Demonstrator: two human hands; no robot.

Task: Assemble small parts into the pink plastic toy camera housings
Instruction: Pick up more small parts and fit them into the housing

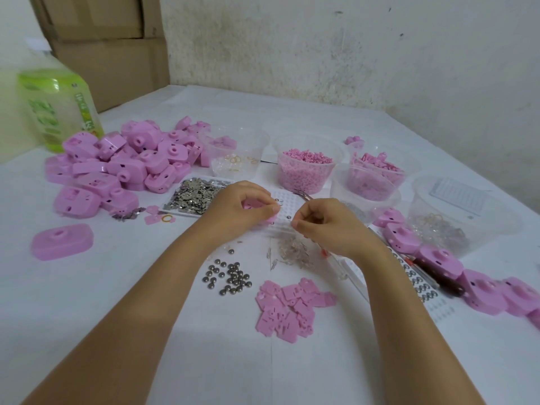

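Pink housing, head view: held in the left hand over the white dimpled tray mid-table. Left grip: fingers and thumb curled round the housing, which is mostly hidden. Right hand just beside it, not touching. Right grip: thumb and forefinger tips pressed together; what lies between them is too small to tell. Housing pile at far left, with a lone housing nearer. Row of housings along the right. Steel balls and flat pink plates lie between the forearms. Tub of pink pellets stands behind the hands.
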